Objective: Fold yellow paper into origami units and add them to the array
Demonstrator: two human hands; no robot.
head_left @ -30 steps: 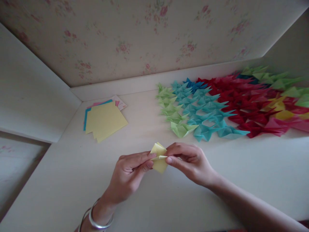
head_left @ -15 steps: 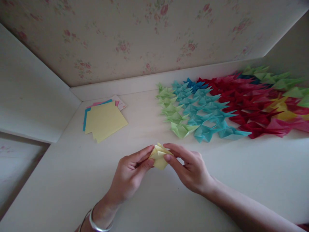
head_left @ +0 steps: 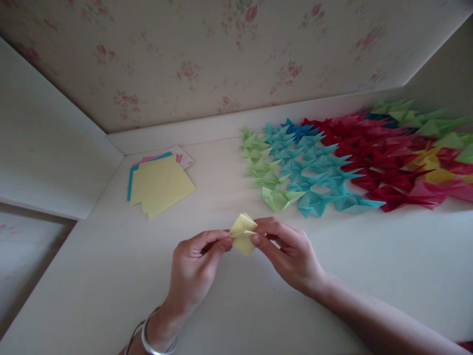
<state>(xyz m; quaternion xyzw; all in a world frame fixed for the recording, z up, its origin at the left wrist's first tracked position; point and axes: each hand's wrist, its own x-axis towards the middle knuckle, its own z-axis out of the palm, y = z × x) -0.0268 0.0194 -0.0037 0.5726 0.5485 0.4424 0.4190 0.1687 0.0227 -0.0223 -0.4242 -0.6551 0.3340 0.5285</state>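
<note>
Pinching folded yellow paper (head_left: 244, 244) from left and right, left hand (head_left: 194, 268) and right hand (head_left: 291, 254) have just opened its layers wider — the folding looks unfinished.

The light is dim and soft. The desk (head_left: 218, 177) looks paler beyond the left hand (head_left: 195, 266) and greyer on its near side; the forearm (head_left: 369, 310) behind the right hand (head_left: 290, 254) is shaded along its lower edge. Far right of that hand, the folded papers (head_left: 439, 176) look smeared
</note>
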